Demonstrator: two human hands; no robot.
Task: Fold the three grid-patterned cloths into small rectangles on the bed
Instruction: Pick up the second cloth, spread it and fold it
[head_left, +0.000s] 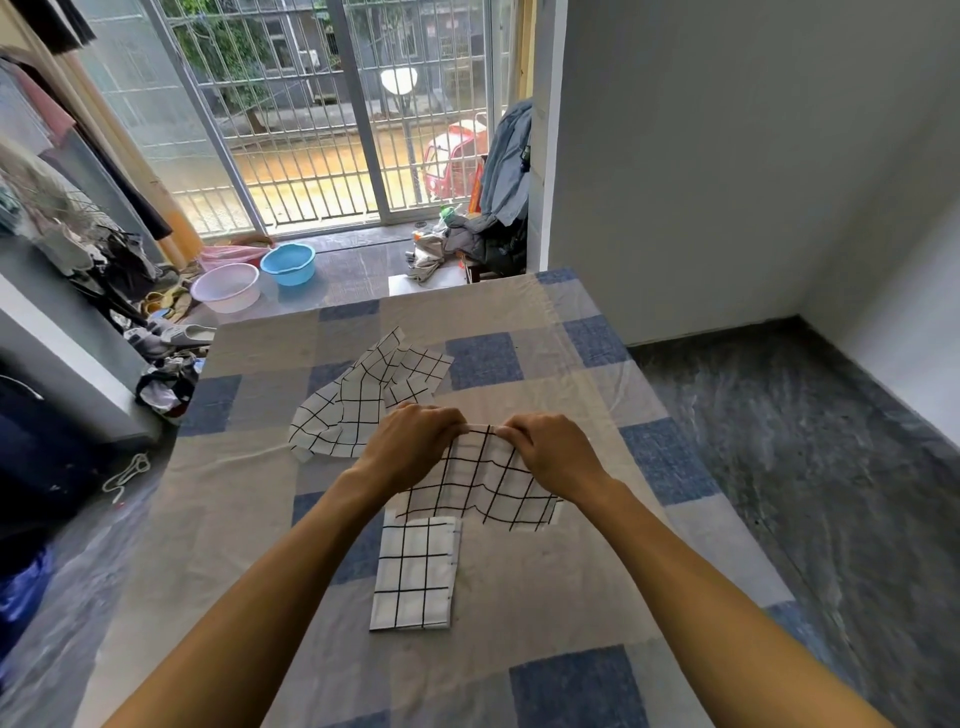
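Basins (249, 278) sit on the floor at far left, beyond the bed (519, 597) with its checked cover. On the bed, a crumpled cloth (358, 400) lies unfolded, well apart from the person. The left hand (415, 441) and right hand (553, 452) each pinch the top edge of a second cloth (483, 488), their grip closed on it. Just below it rests a folded cloth (415, 571), a small rectangle.

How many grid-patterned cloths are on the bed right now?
3. One folded rectangle lies nearest the person; one half-folded cloth is pinched by the left hand and right hand; one crumpled cloth lies beyond them.
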